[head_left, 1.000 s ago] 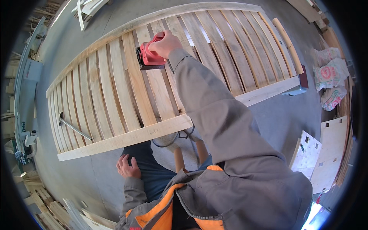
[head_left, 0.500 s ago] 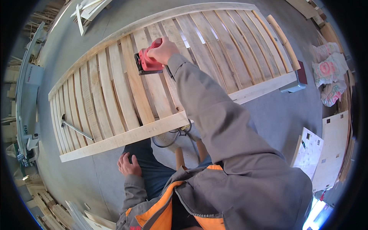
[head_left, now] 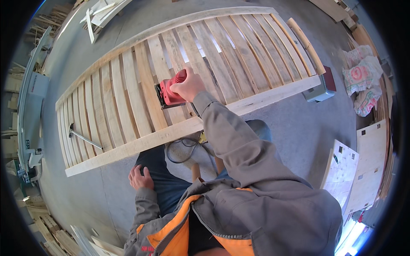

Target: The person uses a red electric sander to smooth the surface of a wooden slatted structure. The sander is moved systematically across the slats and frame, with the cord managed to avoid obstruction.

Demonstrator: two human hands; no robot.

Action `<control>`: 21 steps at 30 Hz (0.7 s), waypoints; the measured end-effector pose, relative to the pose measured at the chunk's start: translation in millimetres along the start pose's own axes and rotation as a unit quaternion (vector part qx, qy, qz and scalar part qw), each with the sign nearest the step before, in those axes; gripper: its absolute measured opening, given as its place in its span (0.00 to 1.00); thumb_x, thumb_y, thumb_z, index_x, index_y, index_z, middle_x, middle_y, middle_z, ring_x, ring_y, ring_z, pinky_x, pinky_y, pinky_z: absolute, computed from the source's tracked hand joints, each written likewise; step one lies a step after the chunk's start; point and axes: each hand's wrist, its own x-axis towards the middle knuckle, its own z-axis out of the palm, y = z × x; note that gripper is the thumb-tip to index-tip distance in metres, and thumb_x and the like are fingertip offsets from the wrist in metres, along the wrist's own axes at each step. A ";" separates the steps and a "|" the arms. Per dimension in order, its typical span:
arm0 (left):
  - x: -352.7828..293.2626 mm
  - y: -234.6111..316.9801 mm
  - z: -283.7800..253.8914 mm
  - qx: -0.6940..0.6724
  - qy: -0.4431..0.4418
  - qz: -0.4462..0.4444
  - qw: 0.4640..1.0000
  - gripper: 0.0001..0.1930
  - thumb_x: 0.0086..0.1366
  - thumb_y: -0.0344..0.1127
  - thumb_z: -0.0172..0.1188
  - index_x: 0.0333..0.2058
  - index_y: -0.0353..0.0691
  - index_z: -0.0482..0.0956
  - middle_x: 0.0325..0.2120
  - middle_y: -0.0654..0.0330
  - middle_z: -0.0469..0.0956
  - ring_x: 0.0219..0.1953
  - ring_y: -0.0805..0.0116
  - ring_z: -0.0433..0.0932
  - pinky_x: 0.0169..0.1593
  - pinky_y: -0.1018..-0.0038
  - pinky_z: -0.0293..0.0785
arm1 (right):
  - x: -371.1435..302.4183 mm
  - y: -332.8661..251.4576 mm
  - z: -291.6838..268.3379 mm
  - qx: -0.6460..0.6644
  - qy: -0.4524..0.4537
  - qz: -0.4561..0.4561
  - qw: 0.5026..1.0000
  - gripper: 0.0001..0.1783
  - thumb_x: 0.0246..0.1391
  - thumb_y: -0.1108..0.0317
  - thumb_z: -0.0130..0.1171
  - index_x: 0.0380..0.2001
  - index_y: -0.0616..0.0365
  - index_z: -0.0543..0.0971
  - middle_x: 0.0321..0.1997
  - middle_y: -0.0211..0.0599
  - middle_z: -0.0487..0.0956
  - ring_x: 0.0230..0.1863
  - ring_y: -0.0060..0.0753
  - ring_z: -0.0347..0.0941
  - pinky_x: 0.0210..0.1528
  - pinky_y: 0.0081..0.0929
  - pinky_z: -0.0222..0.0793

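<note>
My right hand point(head_left: 191, 86) is wrapped round a red power sander point(head_left: 171, 90) with a black base. The sander rests on the pale slats of a long wooden frame point(head_left: 128, 87), near its middle and toward the near rail point(head_left: 175, 130). Below the frame, my left hand point(head_left: 141, 178) lies on my left thigh with its fingers loosely spread, holding nothing. A hammer point(head_left: 86, 138) lies across the slats at the frame's left end.
Under the near rail hangs a dark cable point(head_left: 188, 149). A grey and dark red box point(head_left: 320, 87) supports the right end. White sacks point(head_left: 363, 74) and leaning boards point(head_left: 341, 170) stand at the right; a long metal machine point(head_left: 34, 98) is at the left.
The sander has come nearer to me along the slats in my right hand, toward the near rail. My left hand stays on my thigh.
</note>
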 end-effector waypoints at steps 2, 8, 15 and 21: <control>-1.1 0.1 0.4 -0.002 0.003 -0.003 1.000 0.17 0.68 0.44 0.67 0.51 0.43 0.85 0.59 0.56 0.81 0.65 0.48 0.74 0.67 0.50 0.68 | -11.1 -3.1 -6.7 0.026 -0.031 0.003 0.999 0.47 0.40 0.54 0.74 0.64 0.65 0.74 0.53 0.60 0.85 0.53 0.57 0.85 0.56 0.43 0.82; 2.5 -4.4 2.5 0.002 0.004 0.006 1.000 0.17 0.67 0.43 0.67 0.50 0.43 0.86 0.58 0.54 0.82 0.64 0.47 0.74 0.67 0.50 0.68 | 10.2 2.0 5.0 -0.017 0.012 -0.004 1.000 0.44 0.40 0.56 0.74 0.61 0.65 0.75 0.49 0.56 0.87 0.51 0.54 0.86 0.55 0.43 0.83; 6.7 -5.9 0.0 -0.017 0.001 0.016 1.000 0.17 0.65 0.41 0.68 0.49 0.40 0.86 0.56 0.52 0.82 0.63 0.45 0.74 0.67 0.51 0.67 | 86.6 -45.8 7.9 0.012 -0.066 0.071 0.995 0.43 0.43 0.55 0.71 0.65 0.55 0.74 0.60 0.60 0.81 0.57 0.59 0.83 0.53 0.43 0.86; 15.3 2.7 -4.7 -0.007 -0.012 0.015 1.000 0.17 0.64 0.40 0.68 0.49 0.38 0.86 0.55 0.52 0.82 0.62 0.45 0.74 0.67 0.51 0.67 | 157.7 -49.6 29.4 0.008 -0.019 0.023 1.000 0.38 0.41 0.59 0.74 0.57 0.63 0.77 0.47 0.49 0.86 0.29 0.42 0.86 0.29 0.37 0.83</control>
